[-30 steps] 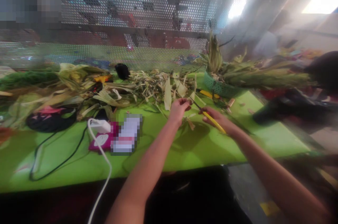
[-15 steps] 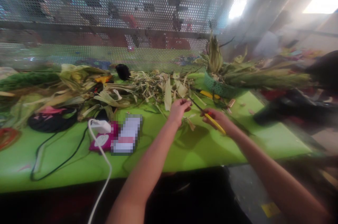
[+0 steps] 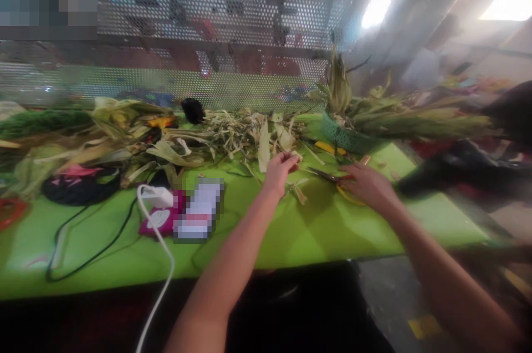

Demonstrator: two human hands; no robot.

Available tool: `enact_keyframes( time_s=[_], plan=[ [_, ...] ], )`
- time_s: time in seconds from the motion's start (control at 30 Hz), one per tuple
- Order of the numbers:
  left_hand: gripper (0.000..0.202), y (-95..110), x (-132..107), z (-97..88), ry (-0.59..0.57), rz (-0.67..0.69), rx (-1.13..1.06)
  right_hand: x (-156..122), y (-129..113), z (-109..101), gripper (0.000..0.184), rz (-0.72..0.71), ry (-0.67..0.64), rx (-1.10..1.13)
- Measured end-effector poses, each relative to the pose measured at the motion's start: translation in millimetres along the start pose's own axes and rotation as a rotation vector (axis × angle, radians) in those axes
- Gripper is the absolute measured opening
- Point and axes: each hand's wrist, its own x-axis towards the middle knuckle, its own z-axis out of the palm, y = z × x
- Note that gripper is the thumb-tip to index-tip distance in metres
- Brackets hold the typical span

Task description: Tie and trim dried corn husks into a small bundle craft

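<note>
My left hand (image 3: 279, 171) is closed in a pinch on a small piece of corn husk near the husk pile (image 3: 245, 134) on the green table (image 3: 291, 231). My right hand (image 3: 368, 185) lies low on the table over yellow-handled scissors (image 3: 332, 178), whose dark blades point left toward my left hand. The fingers of my right hand rest on the handles. A loose husk scrap (image 3: 298, 193) lies between the two hands.
A green basket (image 3: 347, 138) with corn husks stands at the back right. A white charger and cable (image 3: 155, 198), a pink item (image 3: 160, 223) and a black cord (image 3: 91, 256) lie at the left. A perforated metal screen (image 3: 208, 37) backs the table. A dark blurred shape (image 3: 461, 167) is at the right.
My right hand has dropped from a raised position down onto the table with the scissors, which now lie flat. My left hand has stayed pinched near the husk pile.
</note>
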Motion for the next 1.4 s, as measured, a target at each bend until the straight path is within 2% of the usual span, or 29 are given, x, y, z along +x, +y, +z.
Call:
enact_keyframes(
  time_s=[0.13,0.27,0.43,0.63,0.7,0.77,0.9,0.97,1.03,1.1,1.2,1.4],
  plan=[
    [0.027,0.4,-1.8,2.0,-0.019,0.026,0.014,29.0,-48.2,-3.8,0.028,-0.07,0.134,0.495],
    [0.026,1.8,-1.9,2.0,-0.006,0.063,0.002,59.3,-87.7,10.4,0.027,-0.037,0.164,0.725],
    [0.023,4.0,-0.4,-1.4,0.028,0.069,-0.019,73.2,-104.9,21.4,0.013,-0.01,0.245,0.718],
    [0.026,3.9,-1.0,-3.8,0.006,0.046,0.074,70.9,-102.1,23.9,0.005,-0.091,0.326,0.635],
    [0.027,7.6,0.3,-10.4,-0.059,0.048,0.19,70.8,-95.3,25.0,0.004,-0.079,0.354,0.638],
    [0.029,14.4,2.4,-20.8,-0.17,0.089,0.402,72.0,-85.6,26.2,0.004,-0.034,0.376,0.68],
    [0.03,28.8,5.0,-39.6,-0.385,0.2,1.082,77.2,-67.7,27.7,0.008,0.098,0.347,0.859],
    [0.032,30.7,4.6,-41.9,-0.488,0.188,1.353,79.2,-63.9,27.3,0.009,0.131,0.335,0.914],
    [0.031,27.8,3.9,-40.2,-0.574,0.169,1.467,79.7,-63.5,25.6,0.009,0.139,0.335,0.935],
    [0.024,22.3,3.8,-37.5,-0.603,0.184,1.43,78.8,-64.9,23.1,0.01,0.131,0.33,0.946],
    [0.013,16.0,4.6,-35.8,-0.529,0.229,1.217,76.4,-67.9,18.1,0.015,0.1,0.309,0.949],
    [0.023,20.1,4.9,-34.0,-0.334,0.032,0.735,69.9,-77.3,6.1,0.02,0.019,0.201,0.966]
  ],
)
